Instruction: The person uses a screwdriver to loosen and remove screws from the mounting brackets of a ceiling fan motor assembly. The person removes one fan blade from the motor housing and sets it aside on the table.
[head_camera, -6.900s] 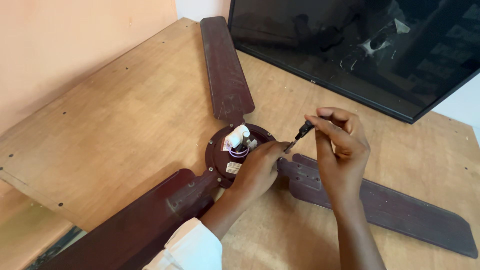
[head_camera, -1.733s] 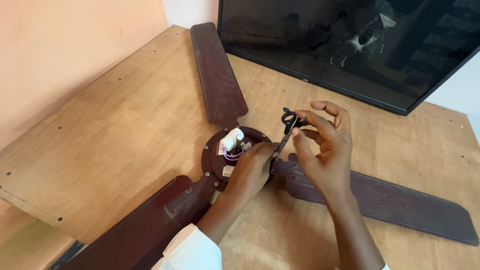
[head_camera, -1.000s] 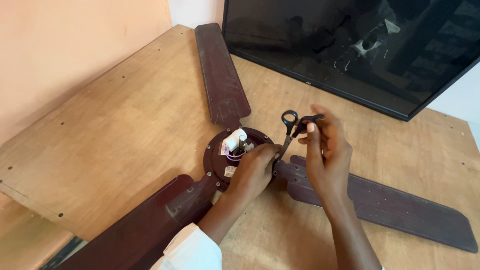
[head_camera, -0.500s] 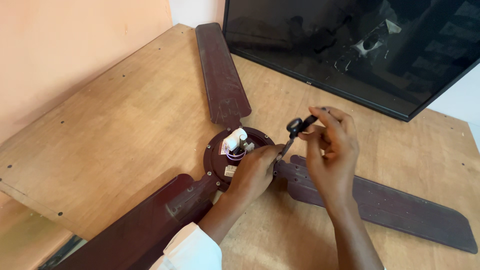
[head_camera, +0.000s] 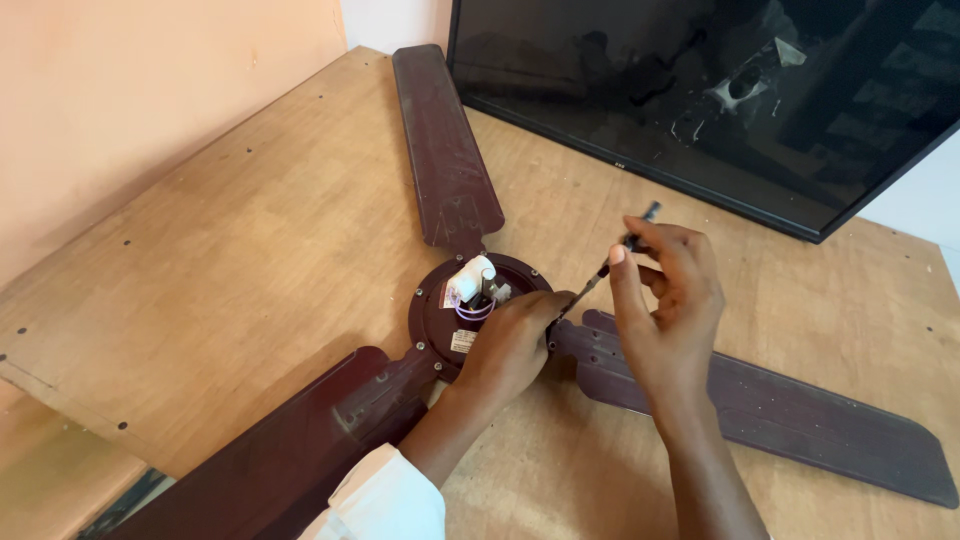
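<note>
- Maroon ceiling fan (head_camera: 450, 180) lies flat on a bare plywood tabletop (head_camera: 230, 270), its three blades spread out: one runs to the far side, one to the near left, one to the near right.
- At the middle sits the round motor hub (head_camera: 437, 322), with a white capacitor (head_camera: 470, 280) and a loop of purple and white wires (head_camera: 472, 311) on top.
- The left hand (head_camera: 510, 345) rests on the near right edge of the hub, fingers curled down against it where the right blade joins; a white sleeve cuff (head_camera: 385, 500) shows at the near edge.
- The right hand (head_camera: 665, 300) is just to the right of the hub, above the near right blade, with thumb and fingers pinched together on a slim dark screwdriver (head_camera: 600, 275).
- The screwdriver slants from its upper end, which sticks out past the fingers on the far right, down to its tip beside the left hand's fingertips at the hub's rim.
- A large flat television (head_camera: 720, 90) with a cracked black screen leans at the far right of the tabletop.
- A peach wall (head_camera: 130, 90) runs along the left.
</note>
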